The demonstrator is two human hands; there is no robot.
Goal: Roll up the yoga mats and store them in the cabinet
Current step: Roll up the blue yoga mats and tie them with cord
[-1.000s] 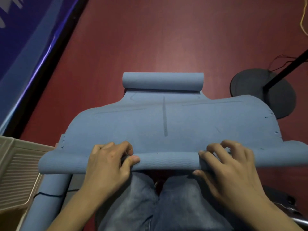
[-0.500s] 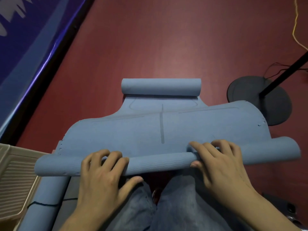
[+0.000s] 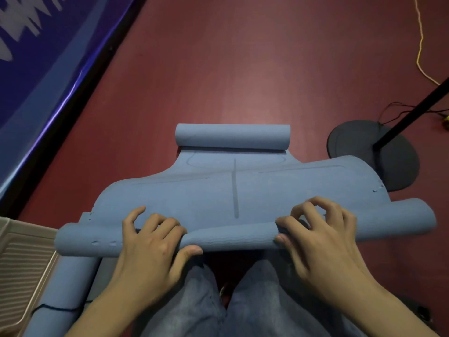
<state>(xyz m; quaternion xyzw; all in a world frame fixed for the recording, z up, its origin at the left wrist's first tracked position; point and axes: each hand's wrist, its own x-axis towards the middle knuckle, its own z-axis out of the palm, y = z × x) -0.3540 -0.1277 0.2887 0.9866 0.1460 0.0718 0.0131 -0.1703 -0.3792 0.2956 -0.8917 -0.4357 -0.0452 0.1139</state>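
Observation:
A blue yoga mat (image 3: 233, 190) lies on the red floor in front of my knees. Its near end is wound into a roll (image 3: 233, 235) that runs from left to right. Its far end is also curled into a short roll (image 3: 232, 136). My left hand (image 3: 150, 242) grips the near roll left of centre, fingers over the top and thumb under it. My right hand (image 3: 320, 232) grips the same roll right of centre, with its fingers curled on top. A second rolled blue mat (image 3: 60, 295) tied with a dark string lies at my lower left.
A beige ribbed plastic lid or crate (image 3: 21, 271) sits at the left edge. A round black stand base (image 3: 379, 152) with a black pole stands at the right, with cables trailing behind it. A blue banner (image 3: 36, 57) runs along the left. Open red floor lies beyond the mat.
The near roll has turned away from me and grown thicker. Both hands moved forward with it and reset their fingers on top. Less flat mat shows between the two rolls.

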